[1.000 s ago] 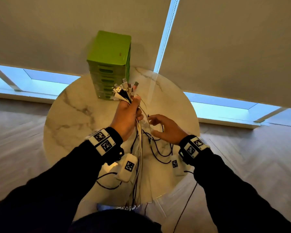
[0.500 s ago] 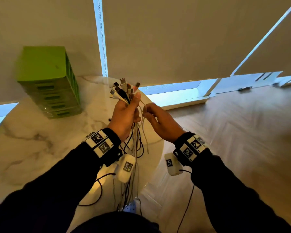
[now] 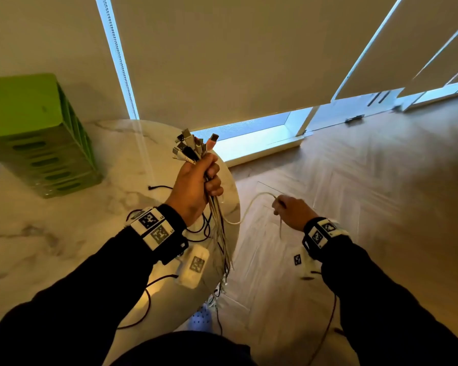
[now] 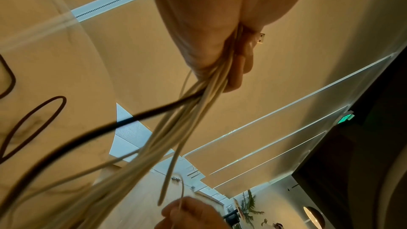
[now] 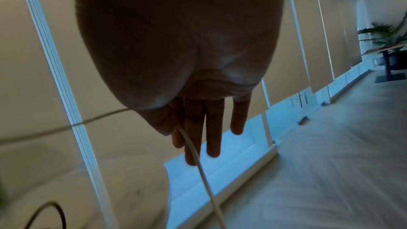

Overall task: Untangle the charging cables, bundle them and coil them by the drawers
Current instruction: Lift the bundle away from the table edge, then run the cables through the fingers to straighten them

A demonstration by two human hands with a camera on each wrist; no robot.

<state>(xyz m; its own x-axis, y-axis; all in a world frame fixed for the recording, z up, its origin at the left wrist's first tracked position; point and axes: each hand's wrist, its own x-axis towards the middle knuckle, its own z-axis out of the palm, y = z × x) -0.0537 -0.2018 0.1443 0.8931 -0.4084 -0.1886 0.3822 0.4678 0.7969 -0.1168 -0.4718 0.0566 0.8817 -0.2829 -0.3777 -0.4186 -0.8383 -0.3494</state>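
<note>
Head view: the left hand (image 3: 196, 186) is raised over the desk (image 3: 72, 233) edge, its grip clamped on a bundle of charging cables (image 3: 217, 220), plugs fanned above the fist, tails hanging past the rim. The right hand (image 3: 292, 212) is out over the wood floor (image 3: 368, 194), pinching one white cable (image 3: 246, 210) that loops back to the bundle. Green drawers (image 3: 40, 138) stand far left on the marble top.

Left wrist view: fingers (image 4: 236, 74) curl round pale cords and one black.

Right wrist view: the white cable (image 5: 198, 159) runs across extended fingers (image 5: 213, 128); lowered blinds (image 5: 154, 145) line the windows.
</note>
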